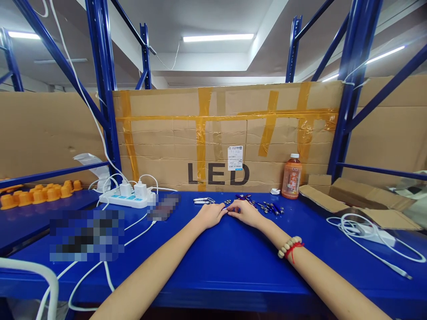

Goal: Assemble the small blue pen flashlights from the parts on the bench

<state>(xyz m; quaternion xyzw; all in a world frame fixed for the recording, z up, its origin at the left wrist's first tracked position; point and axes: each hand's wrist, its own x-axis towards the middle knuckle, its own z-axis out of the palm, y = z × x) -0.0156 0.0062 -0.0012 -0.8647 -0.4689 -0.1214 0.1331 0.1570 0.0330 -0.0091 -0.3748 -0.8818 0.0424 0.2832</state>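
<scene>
My left hand point(211, 214) and my right hand point(246, 212) meet fingertip to fingertip on the blue table point(213, 262), both pinched on a small blue item point(227, 208) between them that is too small to name. My right wrist wears a bead bracelet with a red string point(289, 247). Just beyond the hands lie several small blue and silver parts point(263, 205) and a few silver parts point(203, 201).
A taped cardboard sheet marked LED point(218, 173) stands behind the table. An orange drink bottle point(292, 176) is at the back right, beside an open cardboard box point(353, 200). A white power strip with chargers point(128, 195), white cables point(367, 231) and orange caps point(36, 193) lie around.
</scene>
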